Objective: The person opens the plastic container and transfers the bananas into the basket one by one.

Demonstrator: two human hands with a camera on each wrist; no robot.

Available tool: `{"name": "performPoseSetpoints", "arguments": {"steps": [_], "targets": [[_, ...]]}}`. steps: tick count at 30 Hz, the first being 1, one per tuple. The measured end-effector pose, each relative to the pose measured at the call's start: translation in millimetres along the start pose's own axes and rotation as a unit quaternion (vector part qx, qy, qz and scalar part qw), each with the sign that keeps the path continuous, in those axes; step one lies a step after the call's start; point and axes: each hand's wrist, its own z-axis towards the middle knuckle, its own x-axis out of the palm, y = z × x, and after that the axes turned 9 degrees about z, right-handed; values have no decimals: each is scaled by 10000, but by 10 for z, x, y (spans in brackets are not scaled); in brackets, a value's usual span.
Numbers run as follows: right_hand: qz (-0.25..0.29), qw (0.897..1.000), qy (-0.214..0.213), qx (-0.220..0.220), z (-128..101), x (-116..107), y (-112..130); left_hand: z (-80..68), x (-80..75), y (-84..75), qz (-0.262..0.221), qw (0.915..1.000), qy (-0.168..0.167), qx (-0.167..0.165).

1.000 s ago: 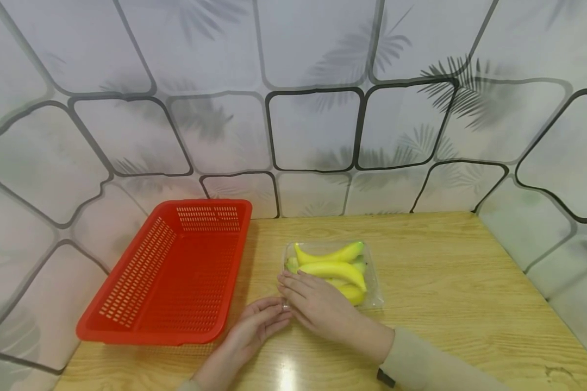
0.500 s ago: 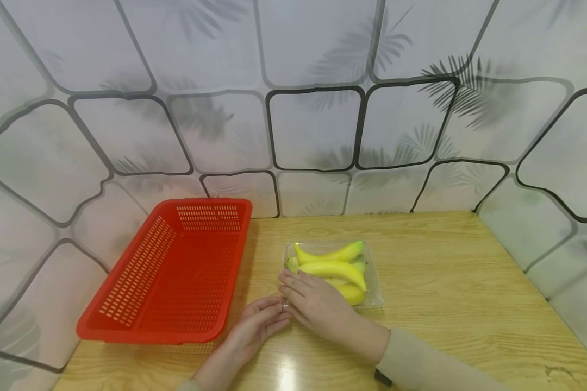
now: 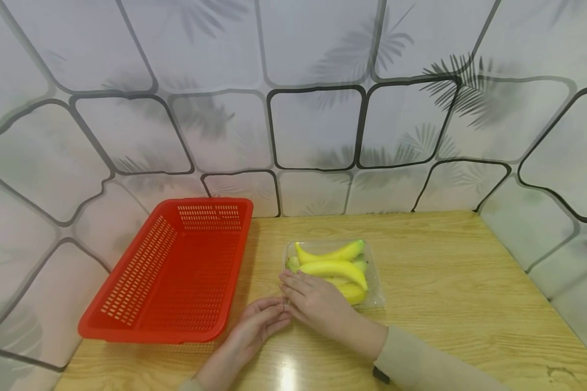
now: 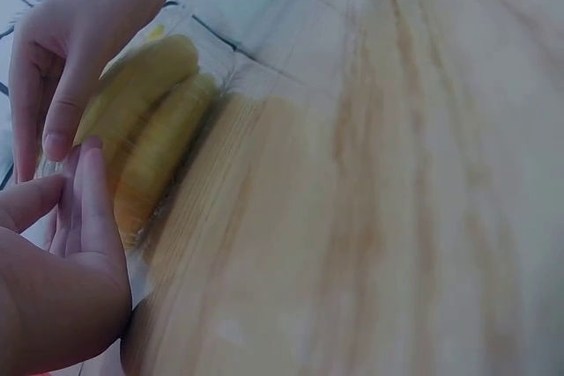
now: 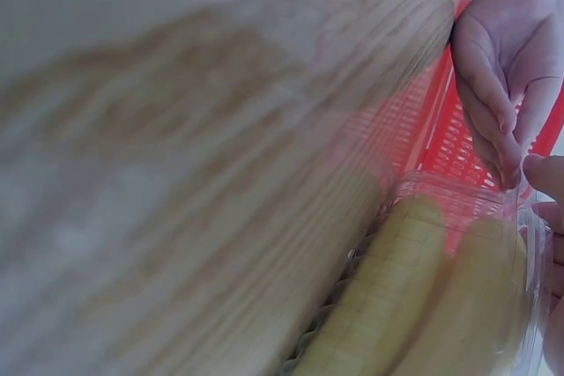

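Observation:
A clear plastic box holding several yellow bananas lies on the table, right of centre. My left hand pinches the box's near left corner between thumb and fingertips. Over the box's left end lies my right hand, its fingers reaching past the left edge and its thumb at the same corner, close to the left thumb. In the right wrist view, the lid's edge runs beside the right fingers. The right hand hides part of the bananas in the head view.
To the left stands a red perforated basket, its near right side close to my left wrist. The wooden table meets a pale patterned wall at the back and at both sides.
Both hands stay at the box corner with hardly any movement. The right forearm has shifted very slightly to the left; box and basket keep their places.

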Motion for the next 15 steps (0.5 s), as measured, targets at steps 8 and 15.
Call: {"name": "performPoseSetpoints", "arguments": {"steps": [8,15], "targets": [[-272,9990,-183,-292,21,25,-25,-14,2,-6,2,10000,2,47],[-428,9973,-235,-556,48,24,-59,-10,9,8,29,9998,-49,167]]}}
